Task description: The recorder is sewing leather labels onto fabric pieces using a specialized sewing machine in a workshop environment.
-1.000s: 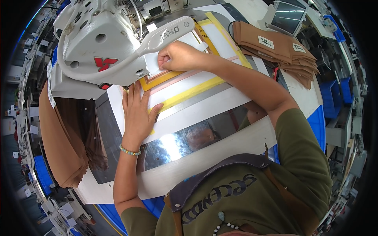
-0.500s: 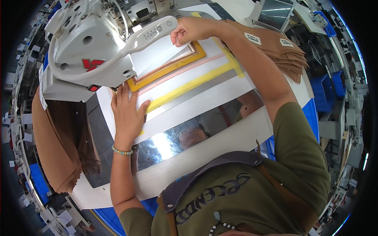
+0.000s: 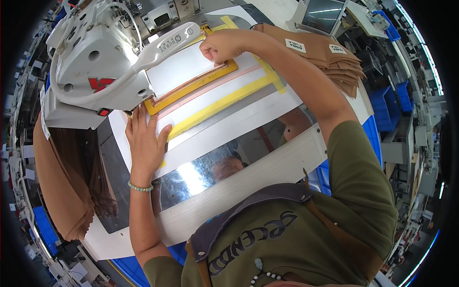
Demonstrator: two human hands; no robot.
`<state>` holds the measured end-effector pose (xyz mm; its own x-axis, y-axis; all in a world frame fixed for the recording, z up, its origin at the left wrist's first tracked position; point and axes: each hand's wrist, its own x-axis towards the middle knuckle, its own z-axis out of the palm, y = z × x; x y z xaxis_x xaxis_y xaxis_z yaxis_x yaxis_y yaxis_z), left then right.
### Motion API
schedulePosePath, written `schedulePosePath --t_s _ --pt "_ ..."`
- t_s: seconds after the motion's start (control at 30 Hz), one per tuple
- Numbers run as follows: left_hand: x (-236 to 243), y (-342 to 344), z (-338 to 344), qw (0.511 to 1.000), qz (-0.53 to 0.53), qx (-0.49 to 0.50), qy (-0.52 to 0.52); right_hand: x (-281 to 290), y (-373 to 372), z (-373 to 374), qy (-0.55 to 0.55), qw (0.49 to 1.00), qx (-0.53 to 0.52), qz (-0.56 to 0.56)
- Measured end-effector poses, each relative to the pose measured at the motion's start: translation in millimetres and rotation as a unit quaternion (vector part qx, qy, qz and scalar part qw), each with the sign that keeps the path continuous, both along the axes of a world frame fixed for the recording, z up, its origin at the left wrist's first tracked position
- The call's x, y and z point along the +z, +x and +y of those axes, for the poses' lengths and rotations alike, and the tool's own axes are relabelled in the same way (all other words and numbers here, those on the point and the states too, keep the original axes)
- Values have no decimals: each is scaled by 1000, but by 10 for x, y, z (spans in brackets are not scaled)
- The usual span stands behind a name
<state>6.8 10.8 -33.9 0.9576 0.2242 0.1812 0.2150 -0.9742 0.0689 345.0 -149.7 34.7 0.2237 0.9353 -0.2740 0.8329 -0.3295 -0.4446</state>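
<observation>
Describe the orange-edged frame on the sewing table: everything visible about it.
The orange-edged frame is a flat rectangular template, rigid-looking like plastic, with a thin orange border around a pale, whitish panel. It lies flat and askew on the white table, its far-left part under the white sewing machine arm. The right hand presses its far right corner; the left hand lies flat just below its near left corner.

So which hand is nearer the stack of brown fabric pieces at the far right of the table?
Right. The right hand presses on the orange frame just beside the stack; the left hand lies flat much farther away.
</observation>
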Motion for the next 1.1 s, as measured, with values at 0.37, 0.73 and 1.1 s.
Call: schedulePosePath --t_s 0.37,0.73,1.1 --pt "-24 12 -14 1000 -12 0 -5 -52 -74 33 -4 967 126 -223" --pt "-114 38 -21 998 -60 -1 -19 -266 -479 489 108 927 -42 357" --pt "230 -129 208 988 -107 83 70 -143 -1140 212 210 974 -49 72"
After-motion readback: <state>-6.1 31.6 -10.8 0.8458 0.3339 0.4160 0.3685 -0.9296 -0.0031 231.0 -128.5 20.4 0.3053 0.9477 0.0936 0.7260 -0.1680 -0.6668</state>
